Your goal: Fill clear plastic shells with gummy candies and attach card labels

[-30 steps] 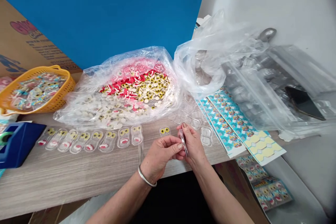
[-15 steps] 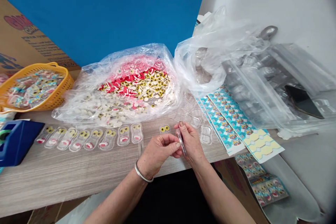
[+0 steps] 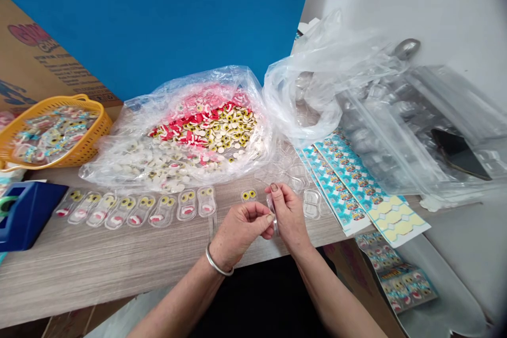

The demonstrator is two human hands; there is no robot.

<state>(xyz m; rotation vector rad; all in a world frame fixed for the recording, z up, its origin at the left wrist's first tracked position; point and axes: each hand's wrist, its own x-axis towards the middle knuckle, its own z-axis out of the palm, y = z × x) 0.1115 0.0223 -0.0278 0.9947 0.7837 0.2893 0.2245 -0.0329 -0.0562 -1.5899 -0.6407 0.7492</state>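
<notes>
Our left hand pinches a clear plastic case between thumb and curled fingers; our right hand grips its other side, thumb extended. Just beyond our left hand lie yellow eyes; farther, a filled bag.

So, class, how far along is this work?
The printed packs in the basket look done. The eight-pack row holds eyes and mouths but shows no print. One clear pack is between left hand and right hand, contents unclear. Likely remaining: print from the sheets for the row, and filling the empty pack.
</notes>
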